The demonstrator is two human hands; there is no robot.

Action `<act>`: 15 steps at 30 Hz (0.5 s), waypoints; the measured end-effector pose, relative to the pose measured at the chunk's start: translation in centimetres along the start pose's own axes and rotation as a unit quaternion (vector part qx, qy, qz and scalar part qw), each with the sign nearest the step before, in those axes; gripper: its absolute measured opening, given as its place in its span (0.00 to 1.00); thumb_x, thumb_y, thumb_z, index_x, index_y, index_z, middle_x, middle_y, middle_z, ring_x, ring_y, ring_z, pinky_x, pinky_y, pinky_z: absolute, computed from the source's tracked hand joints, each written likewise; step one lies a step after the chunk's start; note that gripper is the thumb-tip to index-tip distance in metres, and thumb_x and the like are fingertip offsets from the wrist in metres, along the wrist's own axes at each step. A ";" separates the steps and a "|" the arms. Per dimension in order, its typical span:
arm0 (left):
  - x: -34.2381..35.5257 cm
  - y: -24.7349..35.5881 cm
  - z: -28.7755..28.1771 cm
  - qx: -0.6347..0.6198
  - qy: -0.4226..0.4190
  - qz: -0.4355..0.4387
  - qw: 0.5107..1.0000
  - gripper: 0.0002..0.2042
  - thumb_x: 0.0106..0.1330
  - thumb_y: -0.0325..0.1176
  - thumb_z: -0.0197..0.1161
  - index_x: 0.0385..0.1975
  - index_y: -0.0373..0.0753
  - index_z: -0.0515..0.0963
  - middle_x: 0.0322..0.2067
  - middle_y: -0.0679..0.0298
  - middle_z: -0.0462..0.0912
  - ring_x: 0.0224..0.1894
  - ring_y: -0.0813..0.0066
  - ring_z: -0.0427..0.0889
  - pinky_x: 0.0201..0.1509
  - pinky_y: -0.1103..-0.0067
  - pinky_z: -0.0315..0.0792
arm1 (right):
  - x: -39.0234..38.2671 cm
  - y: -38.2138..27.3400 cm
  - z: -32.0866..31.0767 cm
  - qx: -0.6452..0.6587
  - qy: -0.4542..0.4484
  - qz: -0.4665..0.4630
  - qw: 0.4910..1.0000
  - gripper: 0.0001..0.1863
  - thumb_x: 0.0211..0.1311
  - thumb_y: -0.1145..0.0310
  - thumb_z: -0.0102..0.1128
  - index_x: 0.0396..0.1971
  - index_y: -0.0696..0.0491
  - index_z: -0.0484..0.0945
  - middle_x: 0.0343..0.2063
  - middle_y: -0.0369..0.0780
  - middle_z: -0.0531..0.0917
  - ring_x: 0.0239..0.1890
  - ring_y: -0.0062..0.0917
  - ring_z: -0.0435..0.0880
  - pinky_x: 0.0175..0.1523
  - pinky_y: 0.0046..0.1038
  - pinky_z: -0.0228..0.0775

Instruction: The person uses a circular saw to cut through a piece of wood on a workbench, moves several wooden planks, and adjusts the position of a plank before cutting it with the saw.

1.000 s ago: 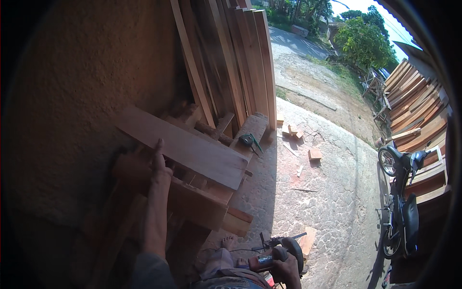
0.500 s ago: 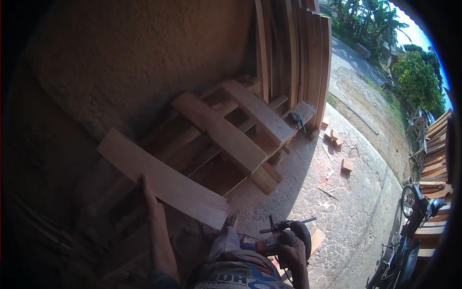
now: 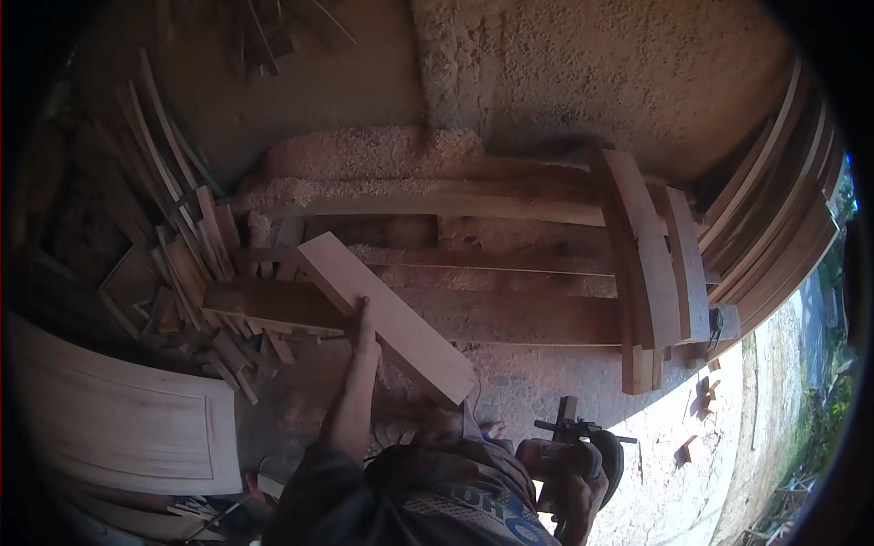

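Head view, left hand (image 3: 362,338) holding plank (image 3: 395,315), right hand (image 3: 585,496) holding tool (image 3: 557,454)

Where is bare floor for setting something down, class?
Shaded grey floor looks open between the long brown wooden board and the dark rounded power tool. Jumbled brown wooden strips crowd the left; crosswise reddish wooden planks crowd the board's right end.

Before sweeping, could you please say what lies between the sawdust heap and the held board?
Long wooden beams lie between them in the head view.

Pale brown plank (image 3: 391,320), pinkish sawdust (image 3: 364,156), dark shirt (image 3: 401,475) with blue print
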State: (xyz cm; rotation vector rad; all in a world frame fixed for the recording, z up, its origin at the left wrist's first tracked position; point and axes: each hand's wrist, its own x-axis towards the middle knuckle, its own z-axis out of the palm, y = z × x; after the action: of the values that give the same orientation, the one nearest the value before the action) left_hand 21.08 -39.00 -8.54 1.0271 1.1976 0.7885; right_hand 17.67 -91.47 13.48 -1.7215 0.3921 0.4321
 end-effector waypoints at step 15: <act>13.9 -0.4 -10.2 0.313 0.169 -0.091 0.930 0.48 0.65 0.54 0.69 0.76 0.37 0.49 0.70 0.45 0.60 0.62 0.44 0.74 0.61 0.60 0.77 | 2.8 -9.8 10.5 -0.057 -0.085 -0.136 0.985 0.26 0.47 0.76 0.65 0.52 0.62 0.81 0.38 0.39 0.86 0.37 0.23 0.84 0.45 0.26 0.75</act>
State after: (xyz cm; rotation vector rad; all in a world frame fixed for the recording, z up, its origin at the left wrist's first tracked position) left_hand 14.03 -24.38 -14.31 1.2962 1.8867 0.4443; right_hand 24.11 -79.34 18.67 -1.8025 0.0073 0.4045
